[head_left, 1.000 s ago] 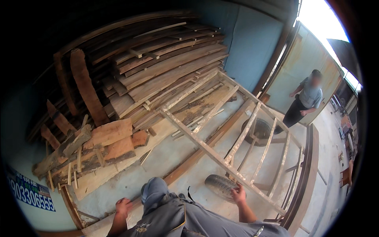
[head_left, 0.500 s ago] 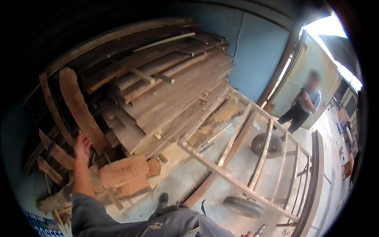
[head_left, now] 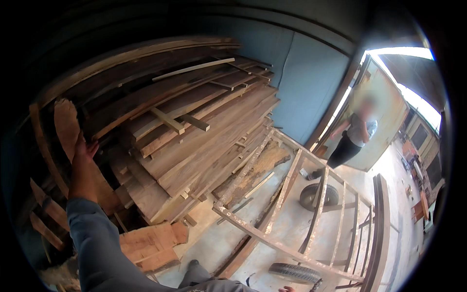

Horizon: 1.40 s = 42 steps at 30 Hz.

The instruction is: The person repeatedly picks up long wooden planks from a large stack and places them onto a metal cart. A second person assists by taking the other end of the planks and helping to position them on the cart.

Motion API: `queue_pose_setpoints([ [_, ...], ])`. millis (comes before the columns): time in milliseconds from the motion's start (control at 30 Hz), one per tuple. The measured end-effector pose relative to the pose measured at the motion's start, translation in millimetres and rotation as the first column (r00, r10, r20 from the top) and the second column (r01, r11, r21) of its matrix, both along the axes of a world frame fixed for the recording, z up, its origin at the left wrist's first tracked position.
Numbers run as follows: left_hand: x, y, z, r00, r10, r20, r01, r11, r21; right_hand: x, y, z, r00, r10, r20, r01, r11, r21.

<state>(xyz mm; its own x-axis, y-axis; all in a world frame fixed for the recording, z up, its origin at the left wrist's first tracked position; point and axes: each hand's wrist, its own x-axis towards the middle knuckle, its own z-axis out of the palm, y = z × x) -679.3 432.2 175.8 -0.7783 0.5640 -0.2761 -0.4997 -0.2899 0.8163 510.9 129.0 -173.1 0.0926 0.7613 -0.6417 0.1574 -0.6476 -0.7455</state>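
My left hand [head_left: 86, 150] reaches up to a leaning rough-edged board [head_left: 66, 121] at the left. Its fingers are spread across the board's right side, the thumb pointing up; whether they press on the wood I cannot tell. Behind it a narrower curved board [head_left: 44, 146] leans on the stack. Only the fingers of my right hand [head_left: 287, 289] show at the lower edge. Close to them, a slim dark rod-like thing [head_left: 316, 284] sticks up; its kind and any grip on it are hidden.
A large plank stack [head_left: 209, 131] fills the left and middle. A rusty metal frame cart [head_left: 272, 236] with tyres [head_left: 294, 272] stands to the right. Reddish slabs [head_left: 151, 243] lie low left. A person [head_left: 357, 134] stands by the doorway, beyond the cart.
My left hand has moved up along the leaning board, from its lower part to nearer its top. The view has shifted. The other person's arm has lowered away from the body.
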Motion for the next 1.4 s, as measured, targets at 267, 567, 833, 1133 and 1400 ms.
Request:
queue_pose_setpoints([
  [267, -62, 12, -13, 0.969, -0.248, 0.017, 0.249, 0.968, -0.025, -81, 9, 28, 0.961, -0.27, 0.068, 0.278, 0.931, -0.236],
  [567, -65, 35, 2, 0.987, -0.087, -0.134, 0.082, 0.996, -0.043, -163, 97, 53, 0.997, -0.018, 0.072, 0.031, 0.984, -0.175],
  [833, 201, -18, 6, 0.973, -0.223, 0.055, 0.212, 0.965, 0.155, -122, 55, 48, 0.989, -0.093, 0.112, 0.115, 0.972, -0.205],
  [1133, 589, -94, 68, 0.849, -0.484, 0.211, 0.384, 0.841, 0.38, -184, 148, 158, 0.971, 0.043, -0.235, 0.014, 0.972, 0.236],
  [1400, 642, -106, 32, 0.78, -0.582, 0.231, 0.477, 0.792, 0.382, -327, 273, 383, 0.794, 0.437, -0.423, -0.155, 0.818, 0.554],
])
